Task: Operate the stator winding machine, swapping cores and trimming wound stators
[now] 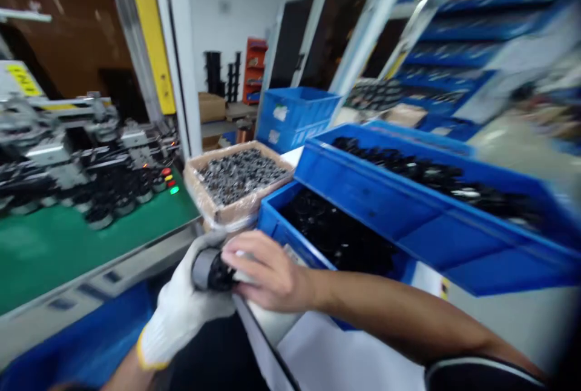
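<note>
My left hand [181,309], in a white knit glove, is closed round a small black and grey cylindrical part [209,270]. My bare right hand [265,273] lies over the same part from the right, fingers curled against it. Both hands meet just in front of a blue bin [272,224] full of black parts. A cardboard box [200,188] of small grey parts stands right behind the hands.
A larger blue bin [385,197] of black parts sits tilted to the right. On the left is a green-topped machine table [68,243] with metal fixtures [68,149] and lit buttons [170,182]. Blue crates [295,114] and blue shelving [463,52] stand behind.
</note>
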Tool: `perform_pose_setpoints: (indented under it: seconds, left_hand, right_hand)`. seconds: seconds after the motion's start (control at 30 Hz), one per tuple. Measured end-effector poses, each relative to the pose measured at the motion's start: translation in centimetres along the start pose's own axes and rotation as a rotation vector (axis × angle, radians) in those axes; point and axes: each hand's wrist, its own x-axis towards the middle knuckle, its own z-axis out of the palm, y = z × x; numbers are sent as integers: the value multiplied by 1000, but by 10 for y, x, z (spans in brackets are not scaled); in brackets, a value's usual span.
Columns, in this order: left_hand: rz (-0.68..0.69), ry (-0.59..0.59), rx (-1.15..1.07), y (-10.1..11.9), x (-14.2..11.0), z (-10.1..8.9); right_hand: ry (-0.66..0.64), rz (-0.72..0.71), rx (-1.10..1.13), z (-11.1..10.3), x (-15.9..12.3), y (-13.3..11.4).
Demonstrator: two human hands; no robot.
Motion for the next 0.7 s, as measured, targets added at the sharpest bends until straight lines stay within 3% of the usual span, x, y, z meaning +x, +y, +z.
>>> perform_pose_setpoints:
  seconds: [0.13, 0.33, 0.5, 0.7]
  left_hand:
    - [18, 33, 72, -6, 15, -6]
    - [116, 12, 45, 14, 18, 4]
    - [89, 63, 65, 17, 17, 5]
    - [137, 133, 229, 6, 17, 1]
  right_hand:
    - [41, -105, -84, 4, 1, 6]
    - [19, 66, -71, 16, -5, 6]
    - [80, 80, -98, 14, -4, 0]
    - [11, 27, -71, 12, -8, 3]
